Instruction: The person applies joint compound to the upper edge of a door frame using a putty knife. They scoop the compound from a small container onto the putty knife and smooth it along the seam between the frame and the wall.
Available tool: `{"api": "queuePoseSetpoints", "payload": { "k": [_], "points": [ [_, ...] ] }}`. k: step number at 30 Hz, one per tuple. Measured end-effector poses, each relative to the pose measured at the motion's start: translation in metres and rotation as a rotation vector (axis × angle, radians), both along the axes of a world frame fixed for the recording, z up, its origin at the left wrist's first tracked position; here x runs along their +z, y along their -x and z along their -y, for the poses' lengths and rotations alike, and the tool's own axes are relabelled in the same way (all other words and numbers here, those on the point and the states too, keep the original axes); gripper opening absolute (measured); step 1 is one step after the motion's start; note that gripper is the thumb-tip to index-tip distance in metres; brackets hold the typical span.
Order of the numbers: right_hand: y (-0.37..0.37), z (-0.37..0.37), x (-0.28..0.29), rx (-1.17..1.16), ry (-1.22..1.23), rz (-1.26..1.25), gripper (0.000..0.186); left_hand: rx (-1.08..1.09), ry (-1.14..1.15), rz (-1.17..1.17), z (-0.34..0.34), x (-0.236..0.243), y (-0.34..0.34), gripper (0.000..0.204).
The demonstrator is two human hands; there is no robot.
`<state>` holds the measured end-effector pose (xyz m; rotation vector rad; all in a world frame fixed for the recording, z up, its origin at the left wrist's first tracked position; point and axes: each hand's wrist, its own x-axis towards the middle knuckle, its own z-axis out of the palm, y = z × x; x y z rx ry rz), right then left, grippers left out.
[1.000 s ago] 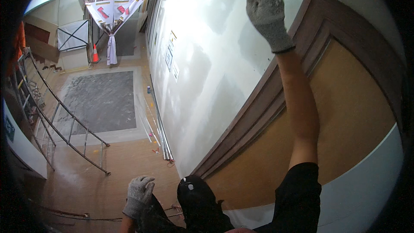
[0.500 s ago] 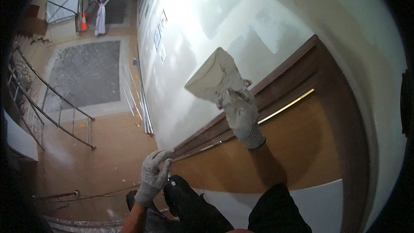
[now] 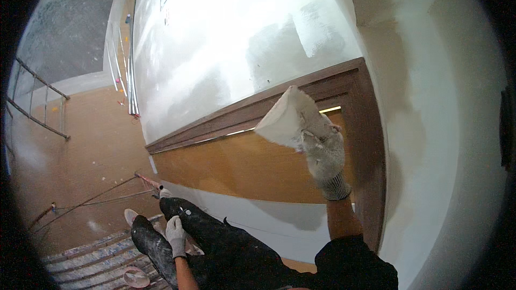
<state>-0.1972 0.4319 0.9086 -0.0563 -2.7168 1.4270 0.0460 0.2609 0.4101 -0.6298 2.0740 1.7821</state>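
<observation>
- Head view, looking down along a wall from a height.
- Right hand (image 3: 323,158): grey knit glove, dusty; fingers wrapped tight around the handle end of a scraper (image 3: 285,119). Handle mostly hidden by the glove.
- Scraper: broad, flared blade, pale residue over its face; wide edge turned up and left. Seen in front of the dark wooden frame (image 3: 371,156) and the tan panel (image 3: 220,164) inside it. Cannot tell if the blade touches either.
- Thin bright strip (image 3: 331,109) along the panel's upper edge, partly behind the blade.
- Left hand (image 3: 175,231): pale glove, low, by the knees of the dark trousers (image 3: 231,241). Fingers close together, pointing away; cannot tell whether they pinch anything or rest on the cloth.
- Trousers flecked white.
- Above the frame: white wall (image 3: 209,37), grey smoky patches.
- Underfoot: slatted platform (image 3: 88,260), heavily spattered; round pale tub (image 3: 136,277) on it, near the lower edge.
- Left, below: tan floor (image 3: 91,150), dark grey rectangle (image 3: 70,29), metal railing-like frame (image 3: 40,116).
- Long slim metal lengths (image 3: 131,70) lie along the wall's foot.
</observation>
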Motion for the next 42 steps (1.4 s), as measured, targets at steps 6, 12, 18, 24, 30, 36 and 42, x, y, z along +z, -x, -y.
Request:
{"api": "queuePoseSetpoints", "payload": {
  "k": [6,12,18,24,30,36,42],
  "points": [
    [0.006,0.042,0.075,0.349,-1.070,-0.429,0.043,0.037,-0.043,0.151,-0.012,-0.022,-0.051,0.036],
    [0.017,0.080,0.139,0.417,-1.731,-0.492,0.037,0.132,-0.286,0.335,-0.025,0.004,-0.061,0.037],
    [0.082,0.068,0.174,0.522,-1.934,-0.562,0.034,0.331,-0.379,0.245,-0.058,-0.046,-0.091,0.033],
    [0.140,0.030,0.205,0.631,-2.173,-0.624,0.038,0.483,-0.433,0.221,-0.075,-0.063,-0.107,0.033],
    [0.159,0.010,0.213,0.637,-2.288,-0.433,0.038,0.510,-0.543,0.281,-0.067,-0.062,-0.112,0.032],
    [0.142,0.031,0.207,0.553,-2.369,-0.241,0.035,0.452,-0.486,0.274,-0.054,-0.051,-0.114,0.032],
    [0.110,0.052,0.201,0.255,-2.328,0.059,0.032,0.477,-0.496,0.228,-0.045,-0.053,-0.109,0.029]
  ]
}}
